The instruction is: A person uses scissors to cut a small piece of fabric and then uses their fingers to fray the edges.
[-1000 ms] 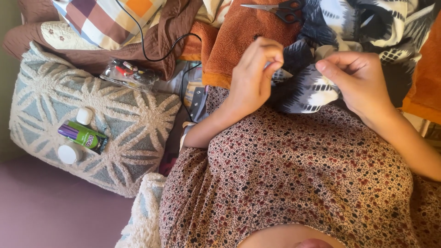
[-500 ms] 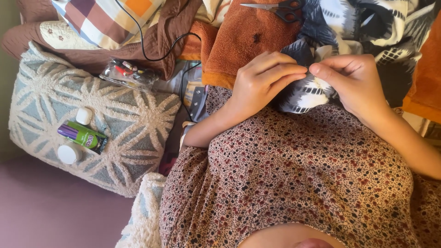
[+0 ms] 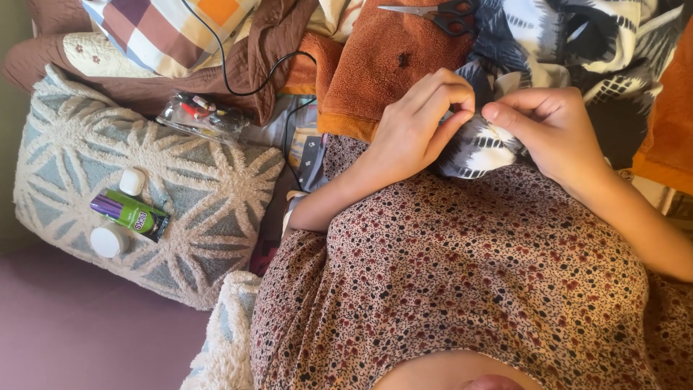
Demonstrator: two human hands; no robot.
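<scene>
Pinching the black-and-white patterned fabric (image 3: 480,148) in her lap btwn left hand (image 3: 415,126) & right hand (image 3: 552,130), both clenched on it, she could drop the fold w/ any slack.

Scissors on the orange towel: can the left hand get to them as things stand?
Probably yes. The scissors lie uncovered on the orange towel, just beyond the left hand, with nothing between them. But that hand is pinching the black-and-white cloth and would have to let go first.
</scene>
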